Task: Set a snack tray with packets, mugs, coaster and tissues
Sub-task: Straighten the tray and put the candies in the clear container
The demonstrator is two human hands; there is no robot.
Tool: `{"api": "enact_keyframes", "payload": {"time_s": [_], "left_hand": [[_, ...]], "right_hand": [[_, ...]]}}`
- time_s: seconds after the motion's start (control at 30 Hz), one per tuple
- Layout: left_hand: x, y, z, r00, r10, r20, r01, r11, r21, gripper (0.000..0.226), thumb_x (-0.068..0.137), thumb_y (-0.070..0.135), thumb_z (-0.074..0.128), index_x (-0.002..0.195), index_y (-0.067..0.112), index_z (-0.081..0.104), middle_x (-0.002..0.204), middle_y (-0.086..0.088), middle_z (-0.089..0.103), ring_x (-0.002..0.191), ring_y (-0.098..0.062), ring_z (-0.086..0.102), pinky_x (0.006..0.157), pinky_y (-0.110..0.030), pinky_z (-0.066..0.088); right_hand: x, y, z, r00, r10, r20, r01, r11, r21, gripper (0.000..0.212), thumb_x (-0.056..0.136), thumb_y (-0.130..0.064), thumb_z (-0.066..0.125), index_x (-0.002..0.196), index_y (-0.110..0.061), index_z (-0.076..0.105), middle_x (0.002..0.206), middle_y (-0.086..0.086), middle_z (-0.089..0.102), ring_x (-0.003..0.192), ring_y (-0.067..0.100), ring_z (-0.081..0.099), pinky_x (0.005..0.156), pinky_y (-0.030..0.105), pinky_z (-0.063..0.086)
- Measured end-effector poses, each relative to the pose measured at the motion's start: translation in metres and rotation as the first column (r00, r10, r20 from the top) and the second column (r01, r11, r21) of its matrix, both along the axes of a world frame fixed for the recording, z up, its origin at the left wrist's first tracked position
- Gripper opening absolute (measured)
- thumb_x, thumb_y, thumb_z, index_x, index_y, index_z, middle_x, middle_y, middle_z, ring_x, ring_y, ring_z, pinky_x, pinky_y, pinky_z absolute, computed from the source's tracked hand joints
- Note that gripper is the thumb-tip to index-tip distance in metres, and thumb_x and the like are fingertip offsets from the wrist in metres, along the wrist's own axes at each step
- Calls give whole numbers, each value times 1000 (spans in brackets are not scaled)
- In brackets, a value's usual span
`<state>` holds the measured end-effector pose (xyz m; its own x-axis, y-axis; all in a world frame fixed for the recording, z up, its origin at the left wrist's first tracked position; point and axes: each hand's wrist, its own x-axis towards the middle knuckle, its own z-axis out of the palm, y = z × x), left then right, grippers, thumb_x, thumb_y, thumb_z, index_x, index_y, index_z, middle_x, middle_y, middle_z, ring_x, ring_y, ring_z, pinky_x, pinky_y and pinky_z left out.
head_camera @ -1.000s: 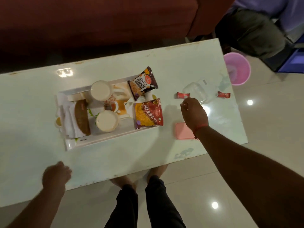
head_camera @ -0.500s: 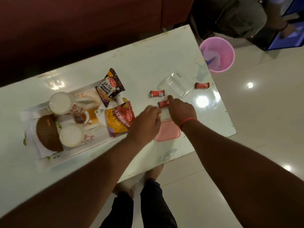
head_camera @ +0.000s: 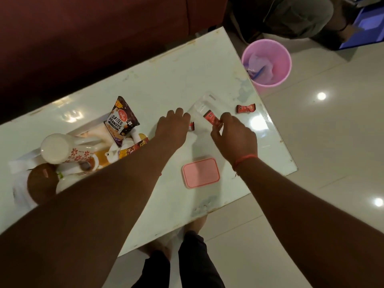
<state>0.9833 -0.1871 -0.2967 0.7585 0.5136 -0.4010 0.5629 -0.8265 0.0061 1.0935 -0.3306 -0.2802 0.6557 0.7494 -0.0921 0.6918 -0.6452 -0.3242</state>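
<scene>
My right hand (head_camera: 234, 138) pinches a small red sachet (head_camera: 211, 118) and holds it over a clear plastic box (head_camera: 202, 104). My left hand (head_camera: 172, 127) is closed over a second red sachet (head_camera: 191, 126), whose end pokes out past the fingers. A third red sachet (head_camera: 245, 108) lies near the table's right edge. The white tray (head_camera: 27, 156) at the left holds a salted peanuts packet (head_camera: 120, 121), another snack packet (head_camera: 133, 149) partly behind my left forearm, two white mugs (head_camera: 57, 148), a brown coaster (head_camera: 40, 181) and white tissues (head_camera: 19, 192).
A pink lid (head_camera: 201, 173) lies on the white table (head_camera: 166, 80) near its front edge. A pink bin (head_camera: 267, 63) stands on the floor past the table's right end, beside a seated person (head_camera: 295, 15). A dark red sofa (head_camera: 83, 28) runs behind the table.
Both hands moved away from me toward the clear box. My right hand lifted a red sachet off the table, and my left hand closed over the other one.
</scene>
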Motion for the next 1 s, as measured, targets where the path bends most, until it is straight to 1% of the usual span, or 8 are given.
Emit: {"api": "enact_keyframes", "payload": {"time_s": [0.1, 0.23, 0.33, 0.47, 0.63, 0.77, 0.87, 1.0], "left_hand": [[-7, -3, 2, 971, 216, 104, -203, 971, -127, 29, 93, 23, 56, 115, 6, 50, 114, -16, 53, 102, -34, 56, 75, -43, 47], [-10, -11, 14, 779, 535, 326, -462, 842, -279, 26, 94, 29, 54, 102, 5, 56, 106, -17, 57, 94, -36, 59, 70, -41, 43], [6, -14, 27, 762, 446, 468, -369, 895, -252, 23, 92, 30, 55, 96, 7, 56, 101, -14, 59, 91, -32, 57, 66, -38, 42], [40, -12, 34, 838, 299, 457, -248, 954, -171, 26, 91, 32, 56, 102, 9, 59, 105, -12, 59, 98, -32, 55, 73, -42, 48], [49, -14, 31, 802, 464, 377, -377, 882, -284, 41, 90, 44, 58, 113, 9, 58, 116, -12, 55, 108, -31, 52, 84, -46, 50], [23, -31, 27, 703, 609, 367, -488, 789, -372, 31, 92, 27, 58, 114, 5, 56, 117, -14, 56, 105, -30, 58, 81, -33, 48], [0, -56, 18, 785, 566, 251, -458, 804, -380, 37, 90, 24, 60, 120, 4, 52, 120, -15, 53, 108, -30, 56, 82, -34, 48], [-20, -86, 4, 979, 146, 144, -122, 979, -161, 62, 81, 54, 63, 122, 10, 47, 120, -13, 52, 106, -29, 53, 82, -39, 48]], "right_hand": [[20, 13, 0, 1000, 3, 3, -3, 1000, -17, 27, 91, -39, 46, 101, -16, 53, 88, 6, 65, 69, 32, 64, 58, 36, 50], [47, 12, -7, 996, -83, -17, 83, 997, 6, 40, 91, -44, 49, 120, -17, 50, 115, 8, 62, 89, 35, 64, 68, 40, 51], [71, -4, -16, 985, -174, -17, 173, 984, -42, 35, 92, -27, 50, 125, -16, 51, 125, 12, 51, 90, 39, 62, 67, 41, 48], [89, -21, -25, 997, -64, -39, 53, 971, -234, 32, 89, -15, 53, 121, -15, 50, 128, 13, 42, 81, 40, 60, 63, 42, 50], [87, -20, -28, 999, 13, 40, -2, 967, -253, 15, 94, -21, 50, 104, -11, 54, 111, 14, 49, 63, 38, 57, 55, 36, 41], [82, -27, -28, 997, -39, 68, 52, 978, -200, 17, 94, -20, 45, 99, -11, 58, 103, 13, 52, 62, 38, 57, 56, 34, 38], [78, -24, -27, 996, -86, 8, 87, 993, -75, 24, 93, -23, 49, 115, -16, 53, 114, 13, 52, 73, 39, 60, 60, 36, 45], [74, -8, -31, 997, 45, -55, -51, 993, -109, 40, 90, -30, 54, 129, -23, 48, 114, 14, 52, 97, 37, 54, 71, 41, 52]]}}
